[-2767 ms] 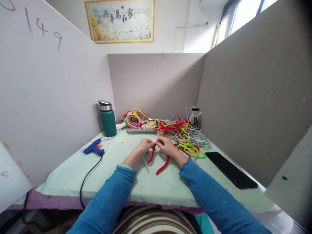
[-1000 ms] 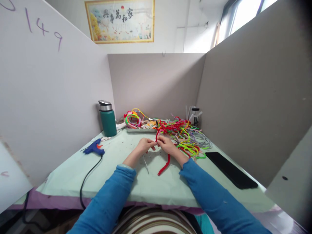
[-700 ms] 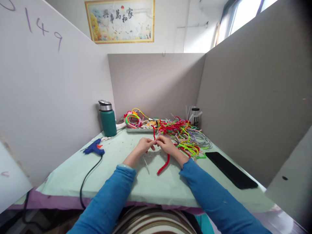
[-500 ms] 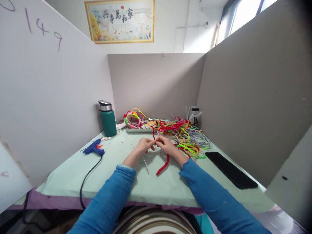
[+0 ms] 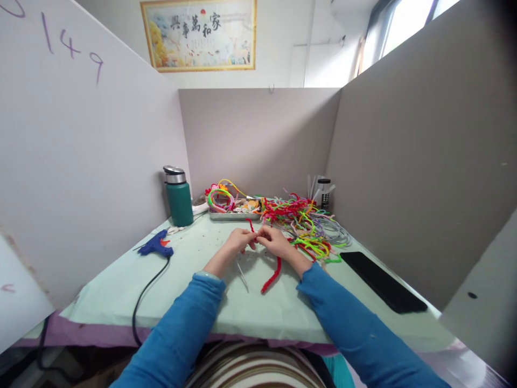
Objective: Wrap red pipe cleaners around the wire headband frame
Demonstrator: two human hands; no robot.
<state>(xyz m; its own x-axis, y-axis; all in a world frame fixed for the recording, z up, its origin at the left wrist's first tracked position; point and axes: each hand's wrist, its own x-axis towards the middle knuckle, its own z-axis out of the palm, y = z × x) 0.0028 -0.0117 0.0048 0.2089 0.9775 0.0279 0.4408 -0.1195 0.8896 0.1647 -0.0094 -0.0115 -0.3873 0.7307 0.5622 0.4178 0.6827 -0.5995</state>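
**Fingertips hide the middle of a red fuzzy stem**

In the head view, the person's left hand [image 5: 239, 242] and right hand [image 5: 275, 241] meet over the middle of the bench [image 5: 117, 302], fingertips pinched together on a red fuzzy stem [image 5: 250, 225]. One thin end pokes up toward the far edge; the fingers cover the rest, so its shape cannot be told. A thicker red strip [image 5: 273, 277] comes out from beneath the right hand toward the near edge; whether it joins the pinched stem is hidden. A thin pale rod [image 5: 243, 277] lies by the left hand, its far end out of sight.

Toward the far right corner, a tangled pile of colored stems [image 5: 293, 215] partly covers the end of a metal tray [image 5: 234, 217] along the far edge. A blue glue gun [image 5: 156, 245] lies by the left edge, its cord running over the near edge and behind the left sleeve [image 5: 177, 328].
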